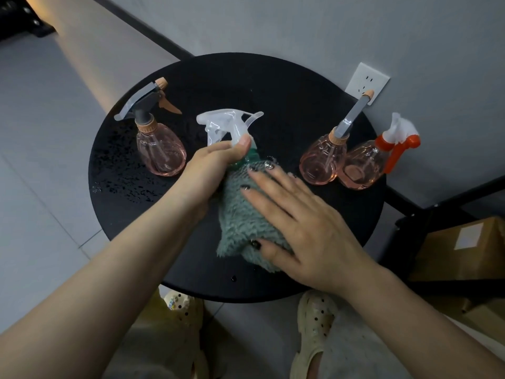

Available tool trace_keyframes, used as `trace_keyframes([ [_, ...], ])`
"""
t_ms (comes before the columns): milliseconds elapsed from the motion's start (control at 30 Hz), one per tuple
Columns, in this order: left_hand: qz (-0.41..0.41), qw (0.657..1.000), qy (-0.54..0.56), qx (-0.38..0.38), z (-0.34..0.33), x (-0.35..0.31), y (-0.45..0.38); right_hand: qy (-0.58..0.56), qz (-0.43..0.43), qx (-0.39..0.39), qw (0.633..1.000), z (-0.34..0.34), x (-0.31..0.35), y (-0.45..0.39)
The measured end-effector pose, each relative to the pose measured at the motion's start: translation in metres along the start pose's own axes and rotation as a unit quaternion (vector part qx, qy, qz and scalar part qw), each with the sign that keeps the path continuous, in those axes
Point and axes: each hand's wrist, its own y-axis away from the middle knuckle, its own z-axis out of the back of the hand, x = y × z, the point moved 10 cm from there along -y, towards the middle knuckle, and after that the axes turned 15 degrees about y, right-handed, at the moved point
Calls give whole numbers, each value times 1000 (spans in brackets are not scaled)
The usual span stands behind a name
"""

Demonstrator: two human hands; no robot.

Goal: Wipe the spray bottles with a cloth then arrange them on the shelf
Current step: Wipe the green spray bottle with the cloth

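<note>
A round black table [322,242] stands on a pale tiled floor against a grey wall with a socket [366,82]; water beads speckle its left side, which is likely why the bottles need wiping. From the head view, the left hand [216,162] curls round the neck of a green spray bottle [251,155] with a clear trigger head, holding it steady above the tabletop. The right hand [303,217] lies with fingers straight and spread over a teal fluffy cloth [240,217], pressing it around the bottle's body so the cloth can rub it dry. Three pink bottles wait on the table: one at the left [159,151], and two touching at the right, one grey-topped [321,160], one orange-triggered [363,166]. A black shelf frame [437,212] holding a cardboard box [461,250] stands just right of the table, near for arranging later
</note>
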Motion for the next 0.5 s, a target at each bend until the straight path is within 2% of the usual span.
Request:
trace_keyframes([
  [100, 9, 1000, -24, 3, -4, 2, 1, -24, -81, 21, 996, -6, -18, -1],
  [167, 14, 999, -52, -1, -3, 5, 0, -78, -130, 52, 987, -13, -28, 1],
  [233, 18, 998, -63, 1, -3, 7, 0, -127, -134, 67, 981, -18, -25, 2],
  [300, 16, 998, -67, 3, -1, 8, -3, -120, -89, 54, 987, -16, -11, 3],
  [400, 20, 999, -48, 16, -2, 7, -4, -39, 10, 24, 999, -12, 12, 4],
  [500, 19, 999, -30, 16, -1, 3, -2, 18, 112, 7, 993, -11, 34, 7],
])
